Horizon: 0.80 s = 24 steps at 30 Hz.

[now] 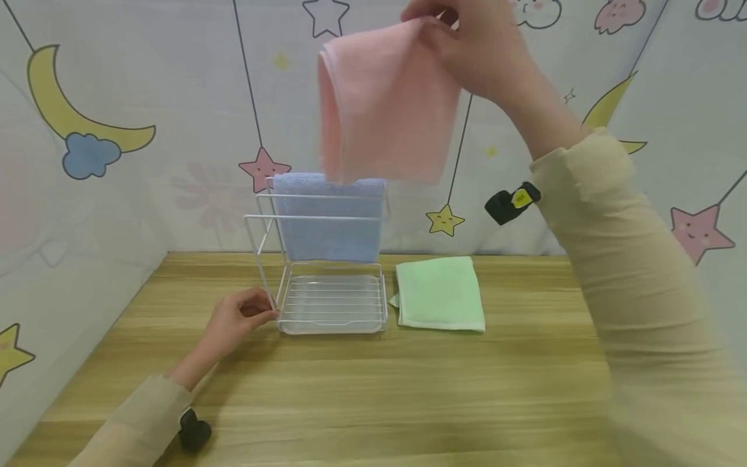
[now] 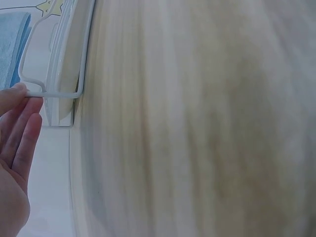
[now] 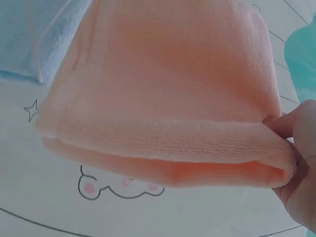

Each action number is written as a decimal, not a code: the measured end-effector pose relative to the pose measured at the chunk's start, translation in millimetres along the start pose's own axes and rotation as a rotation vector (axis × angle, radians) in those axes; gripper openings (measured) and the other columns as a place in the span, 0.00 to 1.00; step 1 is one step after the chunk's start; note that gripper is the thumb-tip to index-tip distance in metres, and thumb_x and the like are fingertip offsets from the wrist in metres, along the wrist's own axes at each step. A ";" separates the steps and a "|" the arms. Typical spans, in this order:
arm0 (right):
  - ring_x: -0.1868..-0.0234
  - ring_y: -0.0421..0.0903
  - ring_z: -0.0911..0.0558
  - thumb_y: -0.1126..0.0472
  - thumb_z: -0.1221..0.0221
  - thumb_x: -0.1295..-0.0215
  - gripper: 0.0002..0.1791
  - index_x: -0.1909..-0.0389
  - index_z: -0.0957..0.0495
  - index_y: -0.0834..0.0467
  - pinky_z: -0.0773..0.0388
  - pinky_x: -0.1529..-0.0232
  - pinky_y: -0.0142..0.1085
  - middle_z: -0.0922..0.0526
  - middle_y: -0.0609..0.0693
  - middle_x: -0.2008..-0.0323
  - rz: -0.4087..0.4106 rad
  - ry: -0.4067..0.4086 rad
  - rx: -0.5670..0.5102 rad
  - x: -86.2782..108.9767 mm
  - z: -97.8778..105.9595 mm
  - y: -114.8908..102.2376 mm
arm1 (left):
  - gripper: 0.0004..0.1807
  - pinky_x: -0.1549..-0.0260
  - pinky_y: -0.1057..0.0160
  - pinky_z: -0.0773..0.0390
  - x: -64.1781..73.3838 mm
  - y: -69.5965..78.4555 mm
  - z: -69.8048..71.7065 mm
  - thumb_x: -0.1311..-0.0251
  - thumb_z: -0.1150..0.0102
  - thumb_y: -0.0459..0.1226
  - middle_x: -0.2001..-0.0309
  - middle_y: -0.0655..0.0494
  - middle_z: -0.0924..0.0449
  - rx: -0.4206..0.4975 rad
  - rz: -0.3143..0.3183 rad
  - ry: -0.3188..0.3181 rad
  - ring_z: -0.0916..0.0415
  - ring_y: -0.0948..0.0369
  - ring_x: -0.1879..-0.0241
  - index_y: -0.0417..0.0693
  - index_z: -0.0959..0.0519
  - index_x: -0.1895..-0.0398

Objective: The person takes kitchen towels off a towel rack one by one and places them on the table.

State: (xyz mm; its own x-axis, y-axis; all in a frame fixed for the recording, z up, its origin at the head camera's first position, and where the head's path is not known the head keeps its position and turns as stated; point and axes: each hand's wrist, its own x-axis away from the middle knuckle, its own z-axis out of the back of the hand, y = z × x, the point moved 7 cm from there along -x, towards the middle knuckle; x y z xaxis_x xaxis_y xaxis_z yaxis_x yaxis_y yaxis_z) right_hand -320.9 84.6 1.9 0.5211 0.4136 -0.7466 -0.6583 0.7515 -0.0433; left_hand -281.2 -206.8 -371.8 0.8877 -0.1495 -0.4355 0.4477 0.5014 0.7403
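Observation:
A folded pink towel hangs in the air above the white wire rack, overlapping the rack's top in the head view. My right hand pinches it by its upper right corner. In the right wrist view, thumb and fingers of the right hand grip the towel's folded end, and its layers gape apart. A blue towel is draped over the rack's rear bar. Low at the rack's front left corner, my left hand pinches the wire frame, also seen in the left wrist view.
A folded green towel lies on the wooden table to the right of the rack. The rack's base holds a clear tray under wire bars. Behind stands a white backdrop printed with moons, stars and clouds.

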 end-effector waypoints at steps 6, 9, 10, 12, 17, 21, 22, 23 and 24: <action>0.56 0.43 0.28 0.59 0.55 0.30 0.17 0.49 0.21 0.56 0.28 0.57 0.28 0.21 0.51 0.52 -0.097 -0.080 0.097 15.2 10.0 32.1 | 0.08 0.75 0.74 0.20 0.6 -1.5 0.3 0.55 0.32 0.25 0.74 0.41 0.18 -0.013 0.003 0.004 0.21 0.70 0.76 0.34 0.22 0.71; 0.55 0.46 0.29 0.58 0.56 0.30 0.18 0.47 0.22 0.55 0.29 0.62 0.27 0.21 0.53 0.52 -0.157 -0.135 0.119 26.6 11.3 51.9 | 0.08 0.75 0.74 0.20 0.4 -2.8 -0.2 0.55 0.32 0.25 0.74 0.42 0.18 -0.011 0.007 0.003 0.22 0.71 0.76 0.34 0.22 0.71; 0.55 0.46 0.28 0.57 0.57 0.30 0.18 0.47 0.22 0.55 0.29 0.63 0.26 0.21 0.53 0.51 -0.173 -0.153 0.123 30.6 11.7 58.4 | 0.08 0.75 0.74 0.20 0.3 -3.2 -0.3 0.55 0.32 0.25 0.74 0.42 0.18 -0.008 0.009 0.002 0.22 0.71 0.76 0.34 0.22 0.71; 0.55 0.48 0.28 0.57 0.57 0.30 0.19 0.47 0.23 0.55 0.30 0.65 0.25 0.21 0.54 0.51 -0.208 -0.189 0.130 39.1 11.6 71.2 | 0.09 0.75 0.74 0.20 0.1 -3.4 -0.5 0.55 0.32 0.25 0.74 0.41 0.18 -0.006 0.008 0.002 0.22 0.71 0.76 0.33 0.22 0.71; 0.57 0.49 0.26 0.58 0.55 0.32 0.18 0.49 0.21 0.55 0.32 0.64 0.28 0.19 0.55 0.52 -0.211 -0.239 0.127 57.9 9.1 95.4 | 0.08 0.75 0.74 0.20 0.3 -3.8 0.0 0.55 0.33 0.25 0.74 0.40 0.18 -0.011 0.016 0.002 0.22 0.71 0.76 0.33 0.23 0.71; 0.57 0.48 0.26 0.60 0.54 0.33 0.17 0.50 0.20 0.56 0.33 0.62 0.32 0.18 0.55 0.53 -0.210 -0.288 0.111 74.1 4.8 109.5 | 0.08 0.76 0.74 0.21 1.1 -3.3 1.0 0.55 0.33 0.25 0.74 0.41 0.18 -0.022 0.022 0.002 0.22 0.72 0.76 0.33 0.23 0.72; 0.58 0.48 0.26 0.60 0.54 0.33 0.17 0.50 0.20 0.55 0.32 0.62 0.32 0.18 0.55 0.54 -0.209 -0.299 0.109 78.4 3.8 112.7 | 0.08 0.76 0.74 0.21 1.3 -3.1 0.9 0.55 0.33 0.25 0.74 0.41 0.18 -0.020 0.019 0.003 0.22 0.72 0.76 0.33 0.23 0.72; 0.58 0.47 0.26 0.60 0.53 0.33 0.16 0.51 0.20 0.55 0.32 0.63 0.32 0.17 0.55 0.55 -0.206 -0.308 0.108 82.7 3.1 116.0 | 0.08 0.76 0.74 0.21 1.4 -3.1 0.9 0.55 0.32 0.25 0.74 0.41 0.18 -0.019 0.014 0.005 0.22 0.72 0.76 0.34 0.23 0.71; 0.58 0.47 0.26 0.61 0.53 0.33 0.16 0.52 0.20 0.55 0.32 0.63 0.32 0.17 0.55 0.55 -0.206 -0.319 0.107 87.0 2.3 119.0 | 0.09 0.76 0.74 0.21 1.5 -3.4 0.8 0.55 0.32 0.25 0.74 0.41 0.17 -0.015 0.011 0.005 0.22 0.72 0.76 0.34 0.23 0.71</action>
State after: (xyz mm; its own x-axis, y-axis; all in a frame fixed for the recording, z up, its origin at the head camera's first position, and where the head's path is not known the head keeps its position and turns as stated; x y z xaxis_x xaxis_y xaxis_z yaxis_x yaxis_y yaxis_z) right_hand -352.6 211.2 -66.7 0.7902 0.3752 -0.4845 -0.4710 0.8777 -0.0885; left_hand -281.3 -209.4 -374.5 0.8920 -0.1392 -0.4300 0.4360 0.5160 0.7373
